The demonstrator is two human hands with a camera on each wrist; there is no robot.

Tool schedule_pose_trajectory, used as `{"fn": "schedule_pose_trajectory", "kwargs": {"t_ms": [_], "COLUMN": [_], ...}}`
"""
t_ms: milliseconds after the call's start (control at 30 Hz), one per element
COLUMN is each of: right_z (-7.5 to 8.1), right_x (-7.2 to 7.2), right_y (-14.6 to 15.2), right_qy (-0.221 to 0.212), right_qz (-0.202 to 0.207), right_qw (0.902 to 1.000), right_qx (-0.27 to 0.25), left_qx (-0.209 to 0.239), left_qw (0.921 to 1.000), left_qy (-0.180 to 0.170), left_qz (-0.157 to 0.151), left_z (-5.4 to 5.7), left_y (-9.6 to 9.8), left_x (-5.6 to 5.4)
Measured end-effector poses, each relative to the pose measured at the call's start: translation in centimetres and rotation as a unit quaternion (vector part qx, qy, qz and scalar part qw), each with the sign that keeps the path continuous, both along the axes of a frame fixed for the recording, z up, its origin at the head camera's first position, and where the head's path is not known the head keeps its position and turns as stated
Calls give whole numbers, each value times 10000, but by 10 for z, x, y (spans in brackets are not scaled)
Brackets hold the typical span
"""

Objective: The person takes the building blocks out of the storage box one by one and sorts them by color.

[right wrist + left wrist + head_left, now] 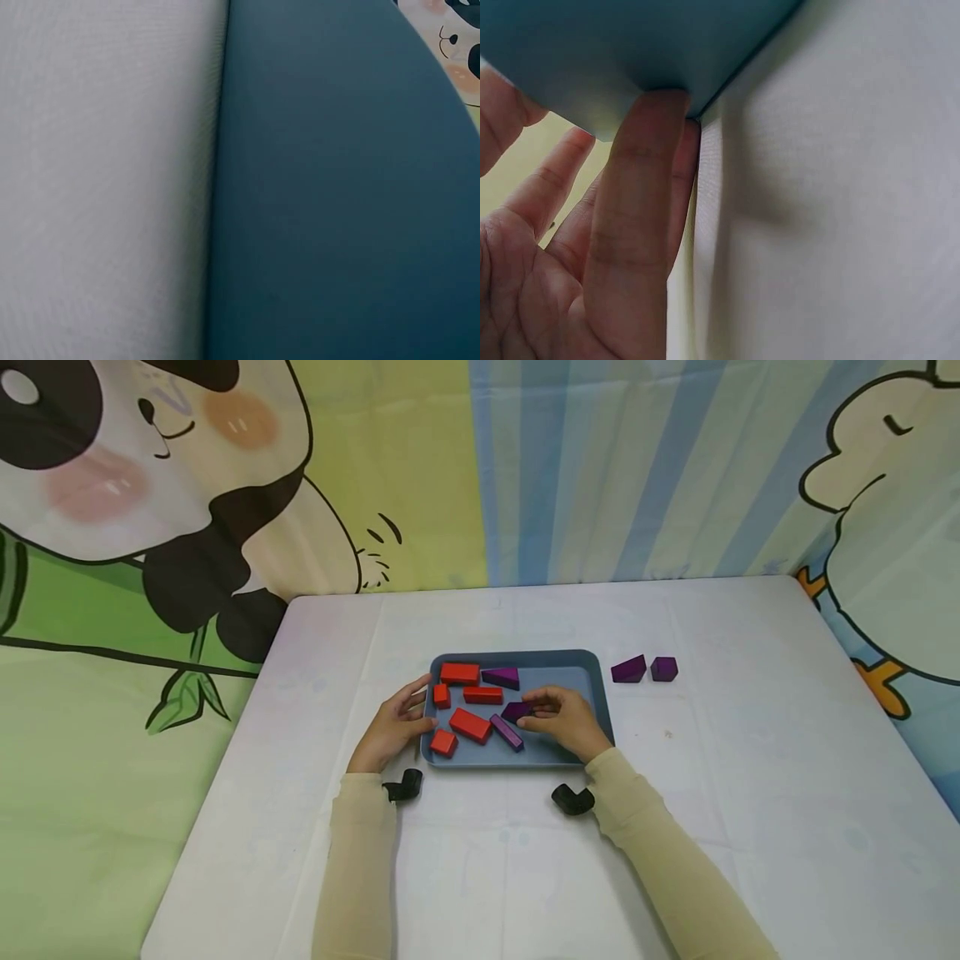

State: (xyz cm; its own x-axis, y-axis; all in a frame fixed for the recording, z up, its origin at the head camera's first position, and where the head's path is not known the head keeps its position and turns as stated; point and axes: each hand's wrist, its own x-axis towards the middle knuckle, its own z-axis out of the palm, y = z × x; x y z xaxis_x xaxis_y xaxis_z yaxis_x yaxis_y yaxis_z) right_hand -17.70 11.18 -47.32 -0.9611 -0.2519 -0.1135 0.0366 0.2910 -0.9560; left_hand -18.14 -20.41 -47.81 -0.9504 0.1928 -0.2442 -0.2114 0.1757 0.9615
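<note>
A blue-grey tray (555,670) holds several red blocks (471,725) on its left side. Among them lie a purple wedge (500,677) and a slim purple bar (507,732). My left hand (392,727) grips the tray's left rim, with the thumb at the top edge. In the left wrist view, fingers (634,217) touch the tray's outer wall (630,52). Over the tray's middle, my right hand (564,720) pinches a dark purple angular block (515,712) between thumb and fingers. The right wrist view has only the tray wall (337,187) up close, not the hand.
To the tray's right, on the white-covered table (750,760), are a purple wedge-shaped block (628,669) and a small purple block (663,669). Black wrist cameras (573,799) sit below both hands. A printed cartoon curtain (405,468) stands behind the table.
</note>
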Motion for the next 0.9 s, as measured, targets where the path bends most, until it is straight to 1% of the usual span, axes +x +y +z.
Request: {"fn": "schedule_pose_trajectory", "kwargs": {"t_ms": [167,333,433,700,900], "right_z": [1,4,6,15,21], "right_x": [2,3,4,3,2], "right_y": [1,5,10,26,40], "right_qy": [-11,5,93,543,699], "right_qz": [-156,-264,-242,-47,-35], "right_qw": [9998,9997,9996,9972,9936], "right_qx": [102,11,-105,-504,-886], "left_qx": [24,28,16,48,20], "left_qw": [10000,10000,10000,10000,10000], "left_qy": [-15,-53,-73,-50,-64], "left_qz": [-4,29,46,30,35], "left_z": [0,0,1,1,0], "left_y": [1,1,1,0,0], "left_x": [0,0,1,0,0]}}
